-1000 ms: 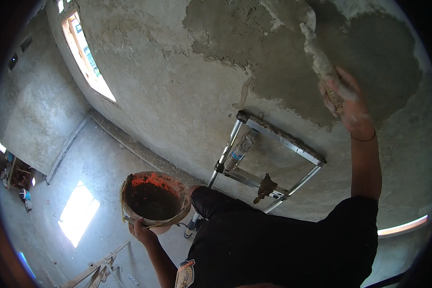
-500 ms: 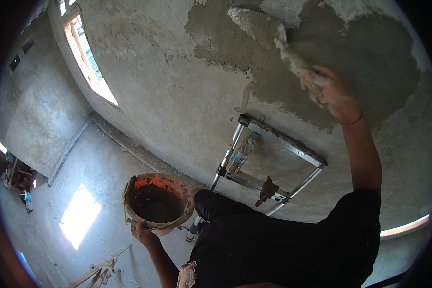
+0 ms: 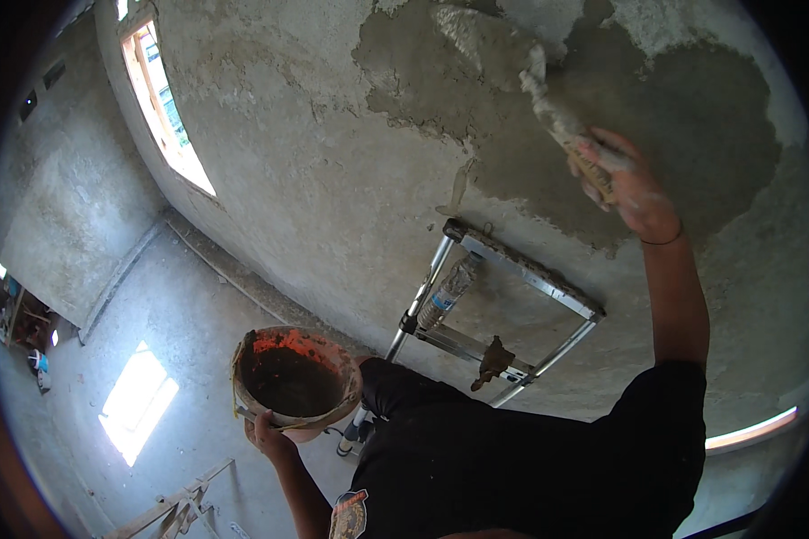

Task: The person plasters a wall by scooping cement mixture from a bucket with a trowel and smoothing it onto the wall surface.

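With my right hand [image 3: 634, 193] I grip the handle of a mortar-crusted trowel [image 3: 553, 112], its blade lying against the wall at the top. Around the blade spreads a patch of dark wet mortar [image 3: 692, 117] with a ragged edge on the paler wall. My left hand [image 3: 268, 437] is closed on the near rim of a bucket [image 3: 351, 395] held low on the left. Orange shows on the bucket's inner wall, and grey mortar [image 3: 292, 382] lies inside it. Part of the trowel blade blends with the wet wall.
An aluminium ladder [image 3: 431, 278] stands against the wall below the patch. A plastic bottle [image 3: 449, 292] and a dirty brown rag [image 3: 493, 362] are on it. A window opening [image 3: 166, 108] is at upper left. On the floor at lower left stands a wooden frame [image 3: 180, 508].
The trowel and my right hand have shifted very slightly to the right and down against the wet patch. The view has moved a little; the bucket stays in my left hand.
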`<state>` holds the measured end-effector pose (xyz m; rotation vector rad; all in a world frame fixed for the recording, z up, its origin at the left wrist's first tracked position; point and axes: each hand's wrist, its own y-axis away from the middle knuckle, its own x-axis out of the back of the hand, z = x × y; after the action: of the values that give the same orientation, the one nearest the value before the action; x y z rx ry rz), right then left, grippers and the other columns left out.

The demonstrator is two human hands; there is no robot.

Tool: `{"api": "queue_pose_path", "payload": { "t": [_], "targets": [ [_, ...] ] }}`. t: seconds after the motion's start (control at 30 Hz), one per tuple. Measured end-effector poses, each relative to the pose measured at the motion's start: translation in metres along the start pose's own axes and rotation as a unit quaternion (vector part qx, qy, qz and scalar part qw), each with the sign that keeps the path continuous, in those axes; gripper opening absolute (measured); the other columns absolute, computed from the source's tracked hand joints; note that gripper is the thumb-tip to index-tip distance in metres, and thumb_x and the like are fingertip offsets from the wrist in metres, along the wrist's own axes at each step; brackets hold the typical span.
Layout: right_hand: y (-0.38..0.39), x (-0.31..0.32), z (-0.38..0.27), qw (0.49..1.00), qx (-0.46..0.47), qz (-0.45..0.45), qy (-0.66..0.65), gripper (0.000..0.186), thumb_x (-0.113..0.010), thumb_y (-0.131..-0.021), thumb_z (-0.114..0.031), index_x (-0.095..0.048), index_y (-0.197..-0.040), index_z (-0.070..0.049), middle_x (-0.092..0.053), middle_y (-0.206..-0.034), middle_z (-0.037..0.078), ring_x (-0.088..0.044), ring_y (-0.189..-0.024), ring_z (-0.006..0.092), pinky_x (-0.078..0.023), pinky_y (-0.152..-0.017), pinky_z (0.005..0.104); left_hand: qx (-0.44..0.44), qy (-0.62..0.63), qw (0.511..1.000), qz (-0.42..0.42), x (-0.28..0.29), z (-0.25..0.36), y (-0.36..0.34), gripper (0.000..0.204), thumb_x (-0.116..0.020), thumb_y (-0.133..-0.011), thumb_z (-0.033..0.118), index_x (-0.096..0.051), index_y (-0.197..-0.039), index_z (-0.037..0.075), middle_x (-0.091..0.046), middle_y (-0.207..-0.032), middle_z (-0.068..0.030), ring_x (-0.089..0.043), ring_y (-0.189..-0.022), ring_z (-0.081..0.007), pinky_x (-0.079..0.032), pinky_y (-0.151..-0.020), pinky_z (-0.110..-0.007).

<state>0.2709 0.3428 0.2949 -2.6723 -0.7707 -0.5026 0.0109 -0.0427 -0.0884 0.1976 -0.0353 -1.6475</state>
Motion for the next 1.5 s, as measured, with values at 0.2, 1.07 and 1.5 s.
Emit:
{"api": "queue_pose_path", "payload": {
  "t": [0.2, 1.07, 1.5],
  "targets": [
    [-0.017, 0.008, 0.011, 0.999, -0.027, 0.04, -0.005, 0.032, -0.058, -0.092, -0.032, -0.057, -0.101, -0.002, -0.056, -0.072, 0.002, -0.045, -0.048, 0.0067, -0.031, -0.037, 0.021, -0.008, 0.025, 1.0, -0.009, -0.002, 0.005, -0.001, 0.028, -0.052, -0.074, 0.011, -0.06, -0.095, -0.007, -0.056, -0.095, -0.0109, -0.054, -0.086, -0.0213, -0.042, -0.077, -0.033],
    [-0.017, -0.014, -0.007, 0.996, 0.06, 0.023, -0.058, 0.026, -0.057, -0.092, -0.029, -0.056, -0.094, -0.003, -0.055, -0.072, 0.003, -0.043, -0.045, 0.0064, -0.028, -0.035, 0.021, 0.005, 0.04, 0.999, 0.03, 0.001, 0.007, 0.005, 0.021, -0.051, -0.07, 0.008, -0.058, -0.086, -0.005, -0.055, -0.086, -0.0084, -0.053, -0.078, -0.0194, -0.042, -0.072, -0.031],
    [-0.027, -0.021, -0.003, 0.992, 0.079, 0.032, -0.089, 0.027, -0.056, -0.094, -0.03, -0.056, -0.093, -0.003, -0.056, -0.072, 0.003, -0.043, -0.045, 0.0062, -0.028, -0.035, 0.0211, -0.008, 0.015, 0.999, 0.047, 0.008, -0.002, 0.004, 0.022, -0.052, -0.072, 0.009, -0.058, -0.089, -0.005, -0.055, -0.087, -0.0084, -0.054, -0.08, -0.0191, -0.042, -0.074, -0.03]
  ]
}}
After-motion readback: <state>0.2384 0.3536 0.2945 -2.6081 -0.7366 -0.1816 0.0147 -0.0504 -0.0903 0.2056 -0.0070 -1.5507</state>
